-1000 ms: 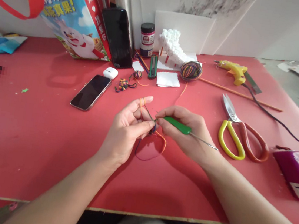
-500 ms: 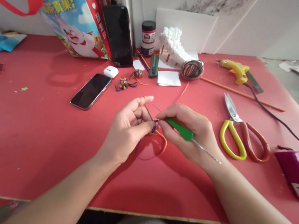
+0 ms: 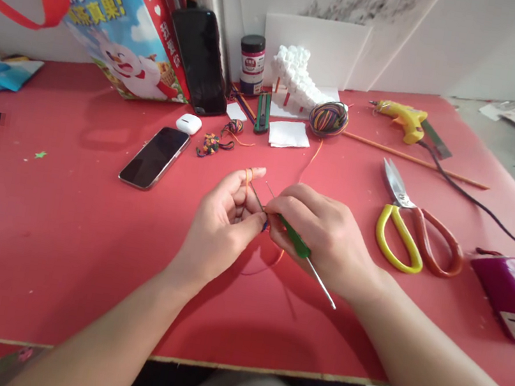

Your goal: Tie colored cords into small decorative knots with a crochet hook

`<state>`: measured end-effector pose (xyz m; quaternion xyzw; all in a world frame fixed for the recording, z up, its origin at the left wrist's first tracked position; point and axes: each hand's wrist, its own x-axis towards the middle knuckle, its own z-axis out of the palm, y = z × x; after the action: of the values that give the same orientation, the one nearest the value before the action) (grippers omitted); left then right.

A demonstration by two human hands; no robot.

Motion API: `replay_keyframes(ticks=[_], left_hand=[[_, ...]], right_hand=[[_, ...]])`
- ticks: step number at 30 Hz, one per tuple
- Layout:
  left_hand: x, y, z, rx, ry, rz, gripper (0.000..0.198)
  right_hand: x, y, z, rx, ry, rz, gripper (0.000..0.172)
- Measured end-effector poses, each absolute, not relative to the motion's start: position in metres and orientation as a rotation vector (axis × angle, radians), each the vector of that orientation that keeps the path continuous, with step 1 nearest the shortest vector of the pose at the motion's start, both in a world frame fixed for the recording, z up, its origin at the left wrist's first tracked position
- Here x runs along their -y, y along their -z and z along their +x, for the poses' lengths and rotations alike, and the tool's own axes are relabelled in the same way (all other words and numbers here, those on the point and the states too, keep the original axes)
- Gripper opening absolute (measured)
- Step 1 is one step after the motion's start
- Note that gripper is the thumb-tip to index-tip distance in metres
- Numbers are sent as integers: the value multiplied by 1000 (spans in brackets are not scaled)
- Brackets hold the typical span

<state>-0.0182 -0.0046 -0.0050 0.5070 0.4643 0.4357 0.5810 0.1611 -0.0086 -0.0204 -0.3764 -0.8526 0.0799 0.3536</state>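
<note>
1. Pinching a small blue yarn piece: left hand, half curled;
2. gripping a green-handled metal hook beside it: right hand, fingers bent closed;
3. all between the red tabletop's front and back edges.

Yarn piece mostly hides behind left hand, detail too small to tell. Frame cuts purple box, right side of worktop.
</note>
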Motion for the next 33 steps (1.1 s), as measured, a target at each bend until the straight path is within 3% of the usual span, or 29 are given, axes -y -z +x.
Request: replay_keyframes(ticks=[9, 14, 21, 26, 33], left_hand=[[5, 5, -16, -1030, -1073, 1059, 57], [3, 3, -17, -1006, -1062, 928, 58], [-2, 5, -20, -953, -1021, 785, 55], [0, 4, -19, -983, -1076, 910, 57], [7, 5, -18, -1066, -1119, 1190, 58]], right_hand=[[11, 23, 149, 1850, -422, -1052, 14], [5, 23, 152, 1505, -1016, -1116, 4], [-1, 29, 157, 1198, -1476, -1008, 17], [2, 25, 152, 1243, -1456, -1029, 17], [2, 20, 149, 1337, -1298, -1028, 2]])
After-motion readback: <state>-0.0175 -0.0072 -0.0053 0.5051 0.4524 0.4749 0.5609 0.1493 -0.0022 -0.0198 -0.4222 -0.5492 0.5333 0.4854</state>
